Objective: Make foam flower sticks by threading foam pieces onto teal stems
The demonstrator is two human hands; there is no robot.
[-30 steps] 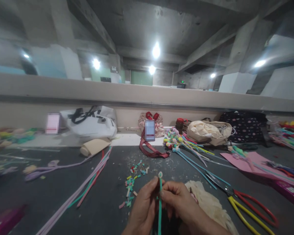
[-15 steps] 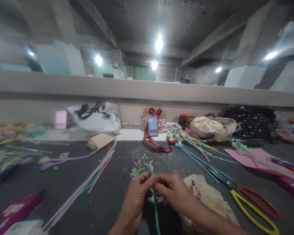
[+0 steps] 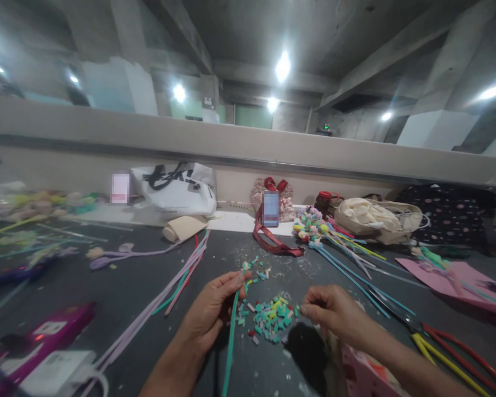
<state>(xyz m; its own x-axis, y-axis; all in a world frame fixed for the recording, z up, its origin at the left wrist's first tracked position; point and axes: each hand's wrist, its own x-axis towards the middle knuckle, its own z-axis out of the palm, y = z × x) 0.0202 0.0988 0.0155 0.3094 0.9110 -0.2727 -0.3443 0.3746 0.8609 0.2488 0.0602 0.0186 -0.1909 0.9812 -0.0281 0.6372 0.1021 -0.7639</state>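
My left hand (image 3: 225,295) is closed in a pinch around the upper end of a long green stem (image 3: 230,342), which looks like a pipe cleaner. A small pale tip shows above the fingers; the stem hangs down toward the bottom edge. My right hand (image 3: 324,309) is apart from it, its thumb and fingertips pressed together by the right side of a pile of small cut pieces (image 3: 275,317). Those pieces are mostly green, with some yellow, red and pale ones. Whether a piece sits in the right fingertips is hard to make out.
Long-handled scissors (image 3: 415,331) lie at right by blue stems and a pink sheet (image 3: 471,281). Purple stems (image 3: 149,314) lie left, with a magenta device (image 3: 58,331) beyond. A phone (image 3: 271,208), a white bag (image 3: 182,190) and a flower bundle (image 3: 312,226) are at the back.
My hands, together on the green stem before, have separated. The left keeps the stem and has moved left; the right has moved right beside the pile, which is now uncovered. The view has shifted.
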